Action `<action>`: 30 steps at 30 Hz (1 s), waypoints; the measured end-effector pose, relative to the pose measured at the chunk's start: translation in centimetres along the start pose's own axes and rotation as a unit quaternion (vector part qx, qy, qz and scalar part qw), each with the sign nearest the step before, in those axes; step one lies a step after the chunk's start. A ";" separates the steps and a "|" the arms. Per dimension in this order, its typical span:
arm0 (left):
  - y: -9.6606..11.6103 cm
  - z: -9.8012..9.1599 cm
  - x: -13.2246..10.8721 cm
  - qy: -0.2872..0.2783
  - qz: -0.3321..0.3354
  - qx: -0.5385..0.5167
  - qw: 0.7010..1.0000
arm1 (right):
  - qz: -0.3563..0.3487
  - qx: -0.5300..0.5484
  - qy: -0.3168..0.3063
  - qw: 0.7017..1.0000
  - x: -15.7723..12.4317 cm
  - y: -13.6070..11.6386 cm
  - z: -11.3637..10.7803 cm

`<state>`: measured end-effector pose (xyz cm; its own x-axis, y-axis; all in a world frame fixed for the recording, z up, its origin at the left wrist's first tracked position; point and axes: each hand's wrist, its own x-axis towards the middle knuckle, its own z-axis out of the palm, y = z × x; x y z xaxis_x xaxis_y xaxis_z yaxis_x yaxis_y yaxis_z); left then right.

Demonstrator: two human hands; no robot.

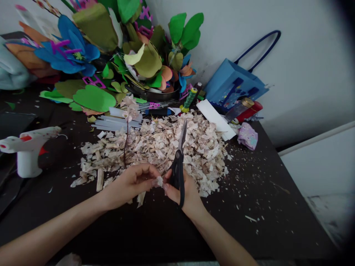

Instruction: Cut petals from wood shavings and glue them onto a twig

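Observation:
Between the fingertips of my left hand [135, 181] is a small pale, crumpled scrap [160, 181], thin like paper or a dried petal. The thumb and forefinger of my right hand [184, 188] pinch its other side. That same hand also carries black-handled scissors [179, 159], blades pointing away from me and looking nearly closed. Just beyond both hands spreads a wide heap of pale beige scraps [166, 140]. Out of the heap's left part stands a thin dark stem [127, 142] topped by a pale pink flower [130, 107].
A white glue gun [29, 147] stands on the dark table [263, 192] at left. Behind the heap lie translucent glue sticks [116, 123], a green thread spool [189, 99] and colourful felt flowers [72, 51]. A blue bag [235, 83] leans against the wall, near a crumpled lilac wad [247, 136].

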<state>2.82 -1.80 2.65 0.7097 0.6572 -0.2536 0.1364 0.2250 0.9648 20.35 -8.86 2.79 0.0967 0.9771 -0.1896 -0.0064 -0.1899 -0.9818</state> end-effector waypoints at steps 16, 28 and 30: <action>-0.4 0.0 0.2 -0.073 -0.044 -0.040 0.996 | 0.020 0.018 -0.007 1.000 -0.1 0.0 0.2; 0.2 -0.4 0.2 -0.064 -0.056 -0.050 0.995 | 0.010 -0.006 -0.004 1.000 -0.1 -0.1 0.0; 0.3 -0.3 0.2 -0.052 -0.055 -0.047 0.996 | 0.019 -0.001 -0.016 1.000 -0.1 -0.2 0.0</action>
<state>2.85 -1.37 2.86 0.7625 0.5475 -0.3448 0.1556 0.3621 0.9191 20.30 -8.96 2.96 0.0651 0.9717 -0.2272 -0.0083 -0.2271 -0.9738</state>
